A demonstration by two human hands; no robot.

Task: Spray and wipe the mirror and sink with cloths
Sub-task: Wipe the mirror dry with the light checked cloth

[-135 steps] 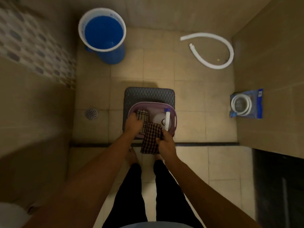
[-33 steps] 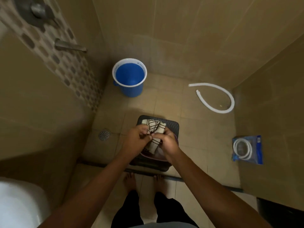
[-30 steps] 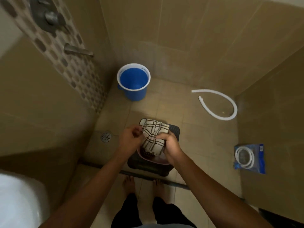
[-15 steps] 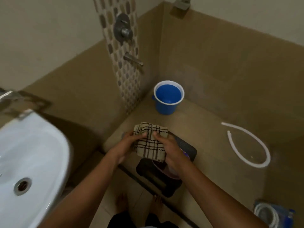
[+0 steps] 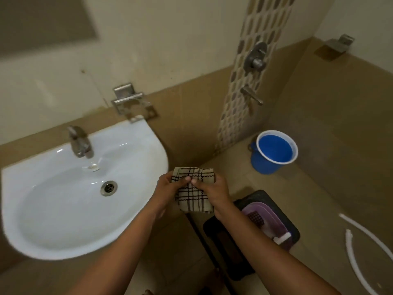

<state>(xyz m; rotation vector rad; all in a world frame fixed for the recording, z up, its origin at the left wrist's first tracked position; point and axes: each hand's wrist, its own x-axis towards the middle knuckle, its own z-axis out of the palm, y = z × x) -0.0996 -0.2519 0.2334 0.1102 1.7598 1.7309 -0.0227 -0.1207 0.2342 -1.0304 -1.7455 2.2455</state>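
Observation:
A beige checked cloth [image 5: 192,194] hangs folded between both my hands, just right of the white sink [image 5: 63,209]. My left hand [image 5: 170,190] and my right hand [image 5: 212,192] each pinch its upper part, thumbs meeting at the front. The sink has a steel tap [image 5: 79,143] and a drain [image 5: 108,188]. The mirror's lower corner [image 5: 42,22] shows at the top left. Down at the right, a purple basket [image 5: 265,218] holds a darker checked cloth [image 5: 256,218] and a white spray bottle [image 5: 281,239].
The basket stands on a dark stool [image 5: 229,252]. A blue bucket [image 5: 274,152] sits on the shower floor, a white hose [image 5: 361,252] lies at the right. A metal soap holder [image 5: 131,103] and shower fittings [image 5: 255,58] are on the wall.
My view has swung up and left from the floor to the sink and wall. Both hands lifted the beige cloth out of the basket and carried it beside the sink.

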